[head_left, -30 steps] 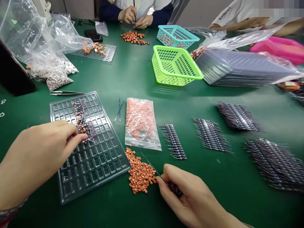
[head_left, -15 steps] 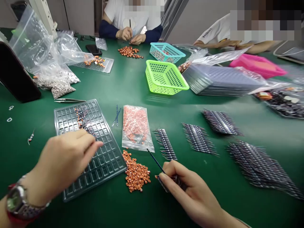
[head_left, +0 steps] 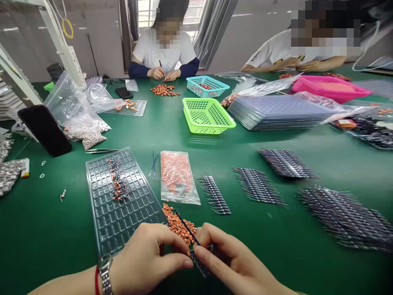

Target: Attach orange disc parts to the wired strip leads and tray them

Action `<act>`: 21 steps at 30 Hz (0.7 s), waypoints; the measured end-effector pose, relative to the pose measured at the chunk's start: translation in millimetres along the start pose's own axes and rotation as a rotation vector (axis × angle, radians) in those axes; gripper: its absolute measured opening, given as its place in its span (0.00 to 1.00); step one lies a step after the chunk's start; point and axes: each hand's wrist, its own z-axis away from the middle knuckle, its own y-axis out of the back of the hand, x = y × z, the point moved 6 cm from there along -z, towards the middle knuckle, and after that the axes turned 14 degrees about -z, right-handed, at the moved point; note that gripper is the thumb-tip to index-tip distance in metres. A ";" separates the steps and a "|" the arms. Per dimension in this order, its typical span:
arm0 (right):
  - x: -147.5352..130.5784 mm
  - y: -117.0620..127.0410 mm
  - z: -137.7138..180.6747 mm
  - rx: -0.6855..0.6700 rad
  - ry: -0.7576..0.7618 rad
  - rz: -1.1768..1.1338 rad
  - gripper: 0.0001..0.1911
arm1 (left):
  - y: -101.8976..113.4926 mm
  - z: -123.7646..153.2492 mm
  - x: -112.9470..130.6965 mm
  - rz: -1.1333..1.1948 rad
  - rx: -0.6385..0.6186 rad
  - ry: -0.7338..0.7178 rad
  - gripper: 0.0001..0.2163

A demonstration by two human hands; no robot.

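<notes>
Head view: right hand (head_left: 229, 256) pinching a thin dark strip (head_left: 186, 227), its far end seen against a pile of orange pieces (head_left: 175, 224); left hand (head_left: 150, 254) close beside, fingers narrow, cannot tell whether gripping anything

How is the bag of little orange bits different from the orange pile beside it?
The clear plastic bag encloses its bits; the orange pile lies loose. The bag looks paler, the pile deeper orange. The bag lies farther from the right hand than the pile. Both have many small bits and rest on the green table.
</notes>
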 end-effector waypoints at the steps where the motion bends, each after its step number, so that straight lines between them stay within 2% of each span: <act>1: 1.4 -0.8 -0.2 0.001 -0.006 -0.016 0.23 | 0.1 0.6 -0.1 0.016 -0.009 0.017 0.03; 6: 8.3 0.7 1.4 0.005 0.008 -0.068 0.21 | -0.1 4.0 0.4 0.003 0.003 0.045 0.02; 11: -1.4 5.2 0.2 0.031 0.200 0.024 0.15 | -1.2 5.7 1.6 -0.022 0.030 -0.013 0.01; 15: -14.9 5.8 1.9 0.014 0.367 0.109 0.08 | 0.4 7.9 4.8 -0.124 0.137 -0.148 0.01; 19: -23.4 4.3 3.4 -0.057 0.458 0.146 0.09 | 2.3 13.1 14.6 -0.251 0.251 -0.354 0.02; 21: -25.7 4.2 3.4 -0.082 0.476 0.149 0.10 | 3.6 14.8 17.6 -0.276 0.277 -0.408 0.03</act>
